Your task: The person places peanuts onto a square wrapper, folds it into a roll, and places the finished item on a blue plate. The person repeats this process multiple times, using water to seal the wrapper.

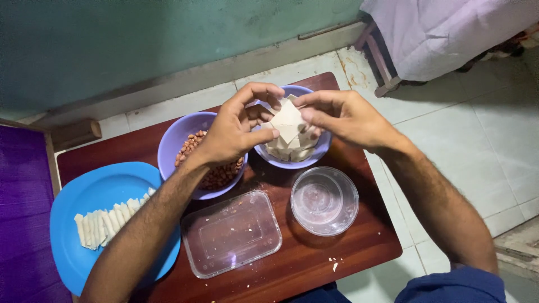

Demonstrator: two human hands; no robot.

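Wrapper (pixel 288 119), a pale square, is pinched at opposite edges by left hand (pixel 236 130) and right hand (pixel 342 115), fingers closed, above the purple bowl (pixel 323 147) of squares.

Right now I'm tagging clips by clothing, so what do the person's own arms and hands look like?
Both arms are bare from wrist to above the elbow, with visible hair on the forearms. The left hand and right hand wear no gloves, rings, watch or bracelets that I can see. No sleeve shows on either arm; only a patch of blue clothing appears at the bottom edge.
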